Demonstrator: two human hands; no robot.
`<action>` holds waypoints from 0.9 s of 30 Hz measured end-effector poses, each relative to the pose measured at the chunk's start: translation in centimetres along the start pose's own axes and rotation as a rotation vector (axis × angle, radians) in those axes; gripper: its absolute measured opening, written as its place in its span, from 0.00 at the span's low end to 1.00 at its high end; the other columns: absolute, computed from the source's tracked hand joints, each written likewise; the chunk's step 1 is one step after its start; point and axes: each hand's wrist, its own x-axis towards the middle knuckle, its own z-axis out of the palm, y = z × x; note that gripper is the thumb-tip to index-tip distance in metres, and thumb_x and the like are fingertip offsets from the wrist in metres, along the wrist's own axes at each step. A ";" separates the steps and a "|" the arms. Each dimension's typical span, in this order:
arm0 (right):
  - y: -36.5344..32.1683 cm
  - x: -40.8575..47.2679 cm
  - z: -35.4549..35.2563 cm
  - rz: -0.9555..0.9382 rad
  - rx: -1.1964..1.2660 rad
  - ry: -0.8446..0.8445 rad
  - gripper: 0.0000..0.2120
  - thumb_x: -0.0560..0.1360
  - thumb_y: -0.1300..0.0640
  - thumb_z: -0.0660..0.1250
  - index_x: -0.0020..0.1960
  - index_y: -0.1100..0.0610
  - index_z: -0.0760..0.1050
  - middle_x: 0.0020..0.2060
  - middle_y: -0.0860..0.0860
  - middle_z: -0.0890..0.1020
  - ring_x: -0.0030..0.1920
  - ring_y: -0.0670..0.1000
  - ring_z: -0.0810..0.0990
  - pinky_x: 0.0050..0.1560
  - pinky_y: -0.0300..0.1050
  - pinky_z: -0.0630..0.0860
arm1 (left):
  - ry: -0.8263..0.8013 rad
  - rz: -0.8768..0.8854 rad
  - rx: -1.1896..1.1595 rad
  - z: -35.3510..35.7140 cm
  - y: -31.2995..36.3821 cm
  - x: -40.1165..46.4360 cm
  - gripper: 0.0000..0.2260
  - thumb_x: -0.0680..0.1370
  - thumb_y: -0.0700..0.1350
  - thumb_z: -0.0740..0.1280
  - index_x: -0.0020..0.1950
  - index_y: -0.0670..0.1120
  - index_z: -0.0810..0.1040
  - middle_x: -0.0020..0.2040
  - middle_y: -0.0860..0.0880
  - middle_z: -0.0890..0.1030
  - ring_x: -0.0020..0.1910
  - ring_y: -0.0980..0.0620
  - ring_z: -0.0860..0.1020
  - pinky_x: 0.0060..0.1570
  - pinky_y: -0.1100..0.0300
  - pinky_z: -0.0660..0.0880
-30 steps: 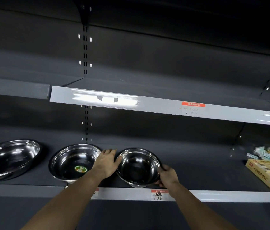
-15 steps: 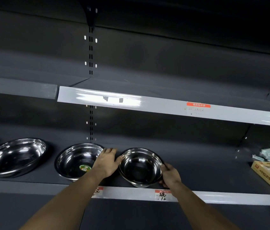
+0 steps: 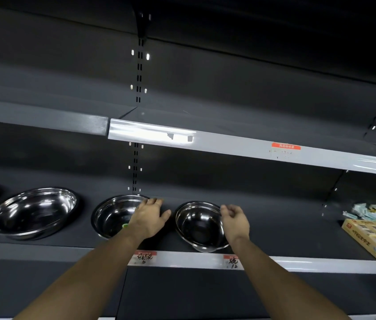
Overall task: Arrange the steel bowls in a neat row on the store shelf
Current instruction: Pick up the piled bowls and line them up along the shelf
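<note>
With the small bowl sitting tilted at the shelf edge between a flat, spread left hand and a loosely curled, empty right hand, a careless nudge could likely tip it off the front lip.

Bare shelf runs from the right bowl to the carton at the right end. Narrow gaps part the left bowl, middle bowl and right bowl. The upper shelf caps headroom.
</note>
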 end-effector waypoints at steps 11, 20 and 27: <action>-2.4 -5.2 4.0 -0.217 -0.652 -0.310 0.31 0.76 0.36 0.58 0.75 0.51 0.66 0.70 0.57 0.72 0.72 0.59 0.67 0.74 0.52 0.60 | -0.006 -0.062 0.114 -3.1 -2.7 -5.0 0.26 0.78 0.62 0.58 0.74 0.54 0.68 0.75 0.47 0.65 0.74 0.44 0.61 0.74 0.49 0.59; -3.3 -10.7 5.6 -0.268 -0.423 -0.350 0.22 0.77 0.47 0.64 0.69 0.55 0.72 0.66 0.55 0.75 0.65 0.56 0.74 0.68 0.48 0.70 | 0.016 -0.173 0.093 -4.5 -3.5 -11.8 0.26 0.80 0.59 0.57 0.76 0.52 0.63 0.76 0.47 0.64 0.75 0.45 0.60 0.74 0.52 0.59; -3.1 -13.4 8.1 -0.147 -0.418 -0.468 0.30 0.78 0.46 0.64 0.75 0.56 0.63 0.70 0.56 0.71 0.70 0.57 0.70 0.69 0.47 0.67 | 0.021 -0.203 0.109 -6.2 -6.6 -13.8 0.27 0.80 0.59 0.57 0.77 0.51 0.62 0.77 0.47 0.62 0.77 0.44 0.55 0.75 0.51 0.56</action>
